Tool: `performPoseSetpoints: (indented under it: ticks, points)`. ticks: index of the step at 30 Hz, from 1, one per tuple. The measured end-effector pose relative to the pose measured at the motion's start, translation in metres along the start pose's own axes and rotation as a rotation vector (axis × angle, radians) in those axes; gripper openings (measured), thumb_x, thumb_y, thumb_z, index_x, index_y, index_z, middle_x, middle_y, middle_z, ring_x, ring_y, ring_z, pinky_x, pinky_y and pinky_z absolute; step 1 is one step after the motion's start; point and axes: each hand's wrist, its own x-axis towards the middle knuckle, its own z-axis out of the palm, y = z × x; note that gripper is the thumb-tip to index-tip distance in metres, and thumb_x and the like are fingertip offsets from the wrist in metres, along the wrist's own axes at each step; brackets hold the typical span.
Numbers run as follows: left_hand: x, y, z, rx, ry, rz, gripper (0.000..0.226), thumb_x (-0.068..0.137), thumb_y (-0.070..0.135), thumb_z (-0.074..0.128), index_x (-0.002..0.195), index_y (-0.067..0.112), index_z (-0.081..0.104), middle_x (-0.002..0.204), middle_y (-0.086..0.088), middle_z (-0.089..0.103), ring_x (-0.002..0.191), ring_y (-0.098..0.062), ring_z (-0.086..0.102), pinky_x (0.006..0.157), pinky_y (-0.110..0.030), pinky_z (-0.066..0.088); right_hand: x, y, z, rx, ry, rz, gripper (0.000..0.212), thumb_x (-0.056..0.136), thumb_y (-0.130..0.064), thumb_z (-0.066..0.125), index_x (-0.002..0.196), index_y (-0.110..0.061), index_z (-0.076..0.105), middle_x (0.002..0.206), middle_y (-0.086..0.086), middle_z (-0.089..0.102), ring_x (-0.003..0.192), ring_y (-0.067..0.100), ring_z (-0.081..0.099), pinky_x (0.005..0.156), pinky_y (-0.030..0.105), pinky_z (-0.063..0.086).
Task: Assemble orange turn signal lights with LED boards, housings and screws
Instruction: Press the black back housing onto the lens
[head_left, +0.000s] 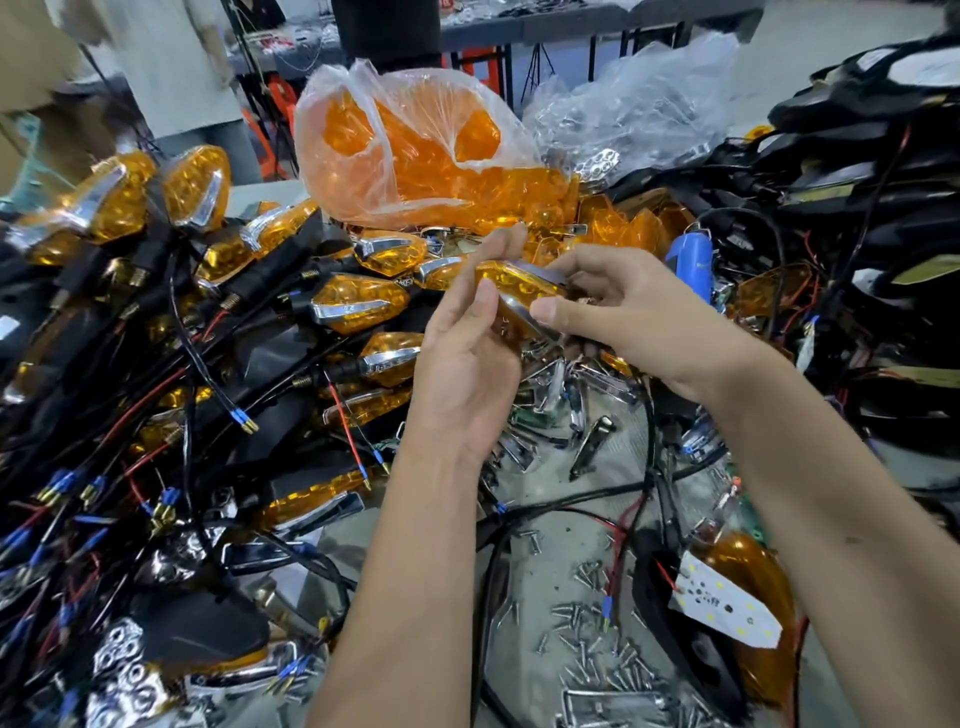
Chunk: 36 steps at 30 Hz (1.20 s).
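Left hand (467, 358) and right hand (618, 306) pinching faceted glossy orange lens (511, 283), seemingly chrome-trimmed, loose steel screws (587, 618) below

Two bare forearms are seen, with no sleeves, gloves, rings or watch worn; short trimmed nails are shown on the left hand (462, 358) and right hand (623, 312).

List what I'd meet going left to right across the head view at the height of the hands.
Pile of finished orange lights with black stems → left hand → orange lens with chrome trim held between both hands → right hand → blue tool → stack of black housings.
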Motion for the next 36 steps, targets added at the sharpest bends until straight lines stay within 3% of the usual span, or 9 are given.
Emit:
performPoseSetpoints:
  ticks: [3,12,17,22,25,27,30,32,36]
  points:
    - [0.0,0.002,-0.001,0.072,0.034,-0.013,0.036,0.107,0.018,0.049,0.141,0.007,0.058,0.148,-0.01,0.06,0.143,-0.03,0.051,0.119,-0.051,0.041,-0.001,-0.002,-0.003,-0.111,0.035,-0.09,0.023,0.09,-0.026,0.081,0.108,-0.015,0.071,0.099,0.003,0.076,0.083,0.03,0.07,0.082,0.05,0.057]
    - [-0.005,-0.001,0.001,0.151,0.159,0.068,0.032,0.088,0.024,0.068,0.117,0.011,0.074,0.122,-0.004,0.075,0.11,-0.026,0.067,0.098,-0.043,0.054,0.0,-0.007,-0.007,-0.306,0.093,-0.166,0.024,0.086,-0.035,0.081,0.106,-0.025,0.074,0.098,-0.007,0.075,0.101,0.01,0.07,0.103,0.041,0.052]
    - [-0.005,-0.003,-0.001,0.219,0.218,0.09,0.028,0.087,0.027,0.07,0.11,0.012,0.078,0.116,-0.007,0.077,0.104,-0.029,0.066,0.092,-0.047,0.055,-0.001,-0.005,0.0,-0.31,0.11,-0.189,0.014,0.093,-0.026,0.077,0.104,-0.018,0.074,0.092,-0.002,0.07,0.092,0.016,0.068,0.094,0.043,0.054]
    - [-0.003,-0.005,0.002,0.352,0.375,0.053,0.026,0.087,0.028,0.08,0.098,0.005,0.079,0.09,-0.012,0.077,0.078,-0.022,0.071,0.087,-0.052,0.062,-0.005,-0.008,0.0,-0.094,-0.003,0.048,0.038,0.107,-0.034,0.056,0.084,-0.006,0.067,0.07,0.012,0.057,0.054,0.018,0.046,0.053,0.028,0.039]
    - [-0.006,-0.001,0.004,0.277,0.241,0.009,0.043,0.086,0.039,0.074,0.106,0.001,0.073,0.11,-0.02,0.072,0.098,-0.033,0.064,0.083,-0.052,0.053,-0.007,-0.011,0.002,0.166,-0.155,0.266,0.041,0.11,-0.037,0.044,0.097,-0.003,0.065,0.073,0.011,0.066,0.045,0.014,0.037,0.046,0.025,0.033]
    - [-0.008,0.004,0.003,0.206,0.091,0.01,0.039,0.09,0.043,0.063,0.109,0.012,0.077,0.116,-0.008,0.073,0.109,-0.028,0.065,0.086,-0.044,0.056,-0.007,-0.014,0.005,0.383,-0.267,0.375,0.03,0.109,-0.029,0.04,0.1,-0.009,0.062,0.07,0.011,0.06,0.041,0.012,0.032,0.041,0.023,0.029]
    - [-0.006,0.009,0.004,0.173,0.156,0.013,0.048,0.101,0.055,0.049,0.079,0.023,0.077,0.09,0.002,0.075,0.09,-0.016,0.071,0.082,-0.031,0.058,-0.006,-0.017,0.012,0.519,-0.371,0.497,0.02,0.104,-0.023,0.041,0.094,-0.014,0.056,0.061,0.006,0.049,0.036,0.006,0.027,0.034,0.017,0.025]
    - [-0.004,0.011,0.008,0.177,0.248,0.051,0.064,0.105,0.057,0.04,0.058,0.019,0.061,0.068,0.002,0.061,0.07,-0.015,0.063,0.074,-0.028,0.055,-0.005,-0.018,0.02,0.475,-0.396,0.564,0.015,0.105,-0.022,0.04,0.097,-0.016,0.051,0.058,0.005,0.047,0.034,0.005,0.027,0.032,0.014,0.024]
    - [-0.002,0.011,0.015,-0.018,0.393,0.082,0.072,0.108,0.055,0.038,0.047,0.019,0.043,0.053,0.001,0.039,0.055,-0.015,0.04,0.06,-0.027,0.043,-0.005,-0.017,0.034,0.321,-0.321,0.541,0.029,0.11,-0.03,0.037,0.094,-0.012,0.053,0.059,0.011,0.057,0.032,0.012,0.035,0.035,0.014,0.027]
